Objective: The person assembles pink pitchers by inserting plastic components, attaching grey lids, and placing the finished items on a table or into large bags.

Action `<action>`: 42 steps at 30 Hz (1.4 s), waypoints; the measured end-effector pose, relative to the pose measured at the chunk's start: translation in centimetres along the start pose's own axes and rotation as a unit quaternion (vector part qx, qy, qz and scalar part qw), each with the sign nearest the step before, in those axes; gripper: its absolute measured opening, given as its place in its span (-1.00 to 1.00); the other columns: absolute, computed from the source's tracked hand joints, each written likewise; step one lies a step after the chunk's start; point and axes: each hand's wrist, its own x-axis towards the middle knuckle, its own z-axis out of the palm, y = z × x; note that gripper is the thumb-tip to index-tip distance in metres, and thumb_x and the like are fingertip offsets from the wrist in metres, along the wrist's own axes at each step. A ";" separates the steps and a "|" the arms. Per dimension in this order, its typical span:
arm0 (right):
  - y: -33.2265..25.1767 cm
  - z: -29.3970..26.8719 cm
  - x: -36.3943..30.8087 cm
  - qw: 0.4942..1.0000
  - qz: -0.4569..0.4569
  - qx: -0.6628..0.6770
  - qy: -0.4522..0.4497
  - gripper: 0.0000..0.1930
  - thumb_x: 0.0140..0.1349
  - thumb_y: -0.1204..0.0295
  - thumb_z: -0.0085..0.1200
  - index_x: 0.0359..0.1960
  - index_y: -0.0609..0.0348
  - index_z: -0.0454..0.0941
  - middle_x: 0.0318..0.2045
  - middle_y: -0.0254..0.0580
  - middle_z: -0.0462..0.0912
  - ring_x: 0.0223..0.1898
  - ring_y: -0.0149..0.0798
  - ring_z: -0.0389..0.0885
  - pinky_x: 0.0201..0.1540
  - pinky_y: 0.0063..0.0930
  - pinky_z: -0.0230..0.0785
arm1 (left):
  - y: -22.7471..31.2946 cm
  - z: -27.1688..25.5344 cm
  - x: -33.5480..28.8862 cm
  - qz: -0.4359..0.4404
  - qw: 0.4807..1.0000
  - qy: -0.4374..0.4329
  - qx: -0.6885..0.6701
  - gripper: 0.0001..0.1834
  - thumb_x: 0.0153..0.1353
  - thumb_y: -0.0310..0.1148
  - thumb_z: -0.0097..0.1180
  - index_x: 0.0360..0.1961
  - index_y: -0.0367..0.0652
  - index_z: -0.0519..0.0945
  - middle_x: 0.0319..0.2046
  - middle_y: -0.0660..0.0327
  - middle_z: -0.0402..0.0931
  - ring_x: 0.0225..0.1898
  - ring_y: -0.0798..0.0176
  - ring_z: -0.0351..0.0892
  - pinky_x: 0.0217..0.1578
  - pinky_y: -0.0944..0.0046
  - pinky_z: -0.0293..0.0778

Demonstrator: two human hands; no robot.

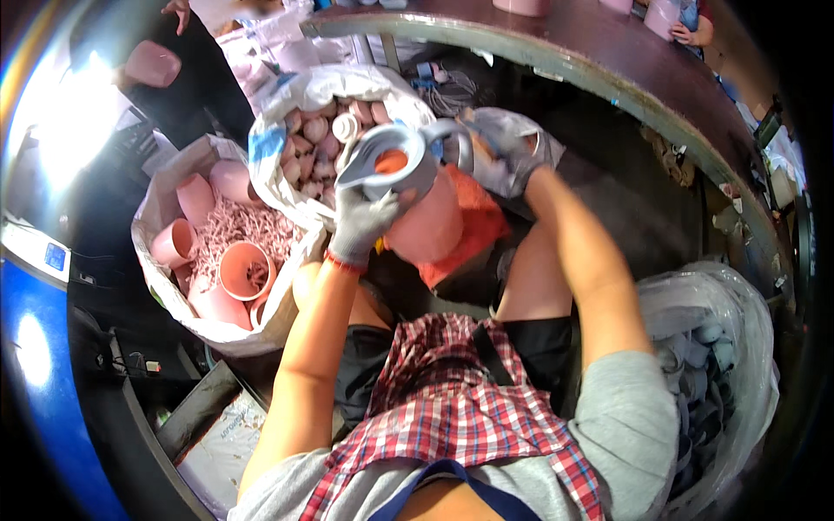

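Observation:
My left hand (365, 224), in a pale grey glove, is closed round the side of a pitcher near its top. The pitcher has a pink body (427, 227) and a blue-grey top (408, 180) with a spout and a curved handle; orange-red shows through the opening. Behind and beneath it spreads an orange-red cloth (473, 227). To the right of the handle my right hand (519, 169), also gloved, is at a translucent plastic bag (549, 149). Its fingers are blurred and partly hidden, so I cannot tell what they hold.
A white sack (261, 139) of small pink parts and another (148, 260) with pink cups and strips stand at the left. A clear bag (756, 347) of grey parts is at the right. The curved table edge (556, 62) crosses the far side, with people beyond.

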 end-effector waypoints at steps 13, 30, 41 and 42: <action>-15.7 7.0 -5.7 0.863 -0.239 -0.445 0.002 -0.26 -0.03 -0.11 0.19 0.18 -0.03 0.39 0.11 -0.05 0.41 0.07 0.01 0.42 0.11 -0.10 0.25 | -5.7 0.5 -1.7 -0.044 0.999 -0.013 0.009 0.28 -0.33 -0.09 0.50 0.31 -0.39 -0.06 0.24 -0.13 0.07 0.29 -0.01 0.06 0.29 0.11 0.02; -24.5 5.3 -5.7 0.862 -0.443 -0.215 0.120 -0.31 -0.16 0.15 0.43 0.05 0.13 0.47 0.11 -0.07 0.43 0.01 0.07 0.45 0.02 -0.16 0.34 | -7.2 0.8 -5.7 -0.090 0.981 0.003 0.174 0.30 -0.36 0.02 0.42 0.34 -0.36 -0.05 0.29 -0.22 0.02 0.35 -0.10 0.00 0.32 0.15 0.00; -15.8 9.3 -6.6 0.829 -0.292 -0.477 0.020 -0.26 0.01 -0.13 0.14 0.20 -0.06 0.35 0.10 -0.08 0.39 0.06 0.06 0.37 0.04 -0.07 0.31 | -5.7 1.3 -5.6 -0.058 0.977 0.025 0.205 0.24 -0.33 0.01 0.39 0.34 -0.25 -0.02 0.26 -0.22 0.08 0.32 -0.17 0.05 0.28 0.10 0.05; -15.3 9.2 -6.3 0.826 -0.308 -0.471 0.030 -0.26 0.00 -0.15 0.13 0.20 -0.07 0.35 0.10 -0.07 0.39 0.06 0.06 0.38 0.03 -0.08 0.31 | -5.7 1.2 -5.6 -0.059 0.976 0.025 0.206 0.24 -0.33 0.01 0.39 0.34 -0.25 -0.02 0.26 -0.22 0.08 0.32 -0.17 0.05 0.28 0.09 0.06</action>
